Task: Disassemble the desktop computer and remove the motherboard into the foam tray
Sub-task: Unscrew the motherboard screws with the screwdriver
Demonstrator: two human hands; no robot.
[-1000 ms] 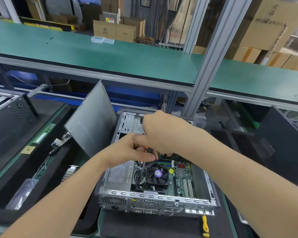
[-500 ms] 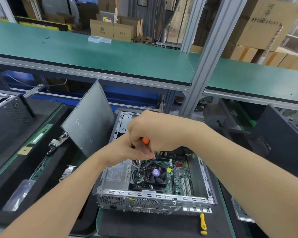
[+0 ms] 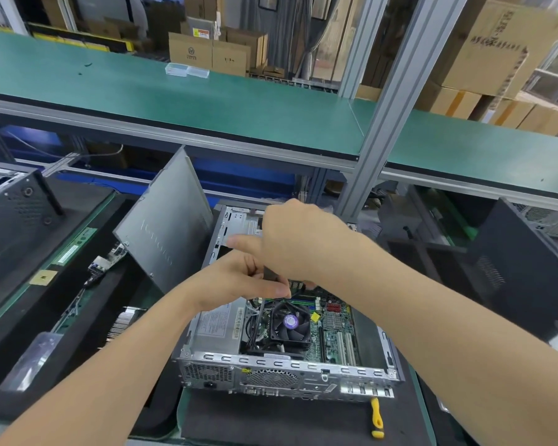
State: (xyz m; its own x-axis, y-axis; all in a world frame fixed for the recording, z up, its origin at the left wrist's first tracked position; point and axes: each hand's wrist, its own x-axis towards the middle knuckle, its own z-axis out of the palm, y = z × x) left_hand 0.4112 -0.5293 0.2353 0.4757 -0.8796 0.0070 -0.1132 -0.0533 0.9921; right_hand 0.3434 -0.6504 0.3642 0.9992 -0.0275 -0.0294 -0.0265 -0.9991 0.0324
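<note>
An open desktop case (image 3: 271, 362) lies on a black mat in front of me. Inside it I see the green motherboard (image 3: 335, 329), a black CPU fan (image 3: 290, 323) and a silver power supply (image 3: 218, 326). Above the case's middle, my right hand (image 3: 300, 243) wraps the top of a screwdriver (image 3: 271, 273), and the handle is mostly hidden in my fist. Just under it, my left hand (image 3: 239, 281) pinches the tool's dark neck. The thin shaft runs down to the board left of the fan. A black foam tray (image 3: 29, 320) sits to the left.
The grey side panel (image 3: 165, 226) leans upright against the case's left side. Loose parts lie in the foam tray. A yellow-handled tool (image 3: 377, 416) lies on the mat before the case. Black computer cases stand at left (image 3: 10, 214) and right (image 3: 522, 259). A green shelf (image 3: 207, 101) overhangs.
Both hands stay together on the screwdriver over the case. The orange handle seen earlier is now hidden in my right fist, and one right finger now sticks out to the left.
</note>
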